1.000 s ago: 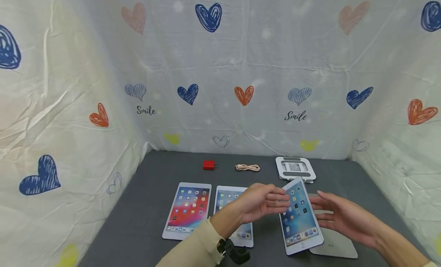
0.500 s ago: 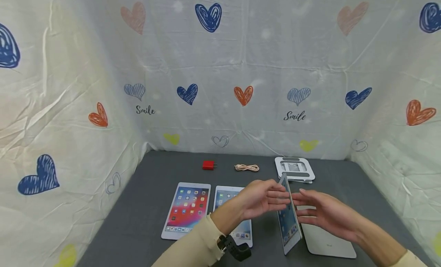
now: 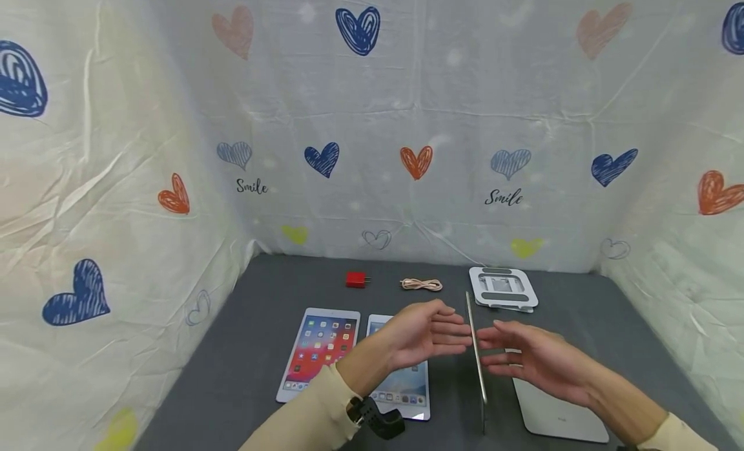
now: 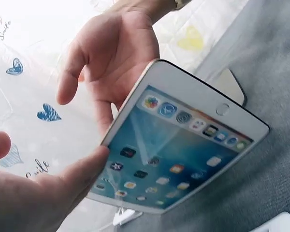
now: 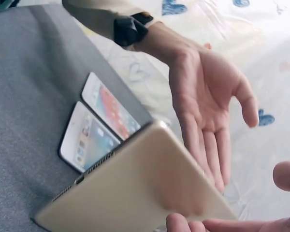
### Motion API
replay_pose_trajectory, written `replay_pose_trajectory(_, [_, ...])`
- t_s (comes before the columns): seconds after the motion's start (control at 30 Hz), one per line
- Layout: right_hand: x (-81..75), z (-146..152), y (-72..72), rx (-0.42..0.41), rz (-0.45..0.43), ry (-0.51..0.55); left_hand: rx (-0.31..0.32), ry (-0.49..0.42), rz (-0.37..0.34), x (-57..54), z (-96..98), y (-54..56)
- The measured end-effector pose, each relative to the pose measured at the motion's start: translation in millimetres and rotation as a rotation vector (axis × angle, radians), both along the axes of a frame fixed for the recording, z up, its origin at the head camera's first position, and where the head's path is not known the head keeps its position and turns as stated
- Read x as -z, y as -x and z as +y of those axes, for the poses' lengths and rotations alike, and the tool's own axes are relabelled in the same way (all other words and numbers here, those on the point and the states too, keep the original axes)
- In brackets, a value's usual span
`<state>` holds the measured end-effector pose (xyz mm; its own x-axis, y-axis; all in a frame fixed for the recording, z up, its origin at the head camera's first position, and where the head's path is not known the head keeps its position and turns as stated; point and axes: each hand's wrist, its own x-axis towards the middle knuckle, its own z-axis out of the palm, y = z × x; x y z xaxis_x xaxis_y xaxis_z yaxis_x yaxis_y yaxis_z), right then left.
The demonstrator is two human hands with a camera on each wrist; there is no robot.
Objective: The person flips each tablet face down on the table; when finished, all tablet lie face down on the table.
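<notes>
Head view showed left hand and right hand flanking the upright tablet, fingers nearly straight, gripping nothing. Even, two-sided support seemed wisest.

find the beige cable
In the head view, the cable lies at the back of the table, between the red plug, left, and the white stand, right.

Upright tablet basically walls off left hand from right hand. There's room to pass left of the red-screen tablet though.
</notes>
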<state>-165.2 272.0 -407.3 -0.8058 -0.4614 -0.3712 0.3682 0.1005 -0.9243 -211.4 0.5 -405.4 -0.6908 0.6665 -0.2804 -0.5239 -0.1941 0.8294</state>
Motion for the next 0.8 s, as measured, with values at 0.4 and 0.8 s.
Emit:
replay_pose_trajectory(0.4, [42.1, 12, 13.1, 0.024, -0.129, -0.022, -0.074, 0.04, -0.026, 14.8, -32.1, 2.4])
replay_pose_trajectory(0.8, [60.9, 30, 11.2, 0.0, -0.137, -0.014, -0.165, 0.129, -0.127, 51.1, -42.6, 0.3])
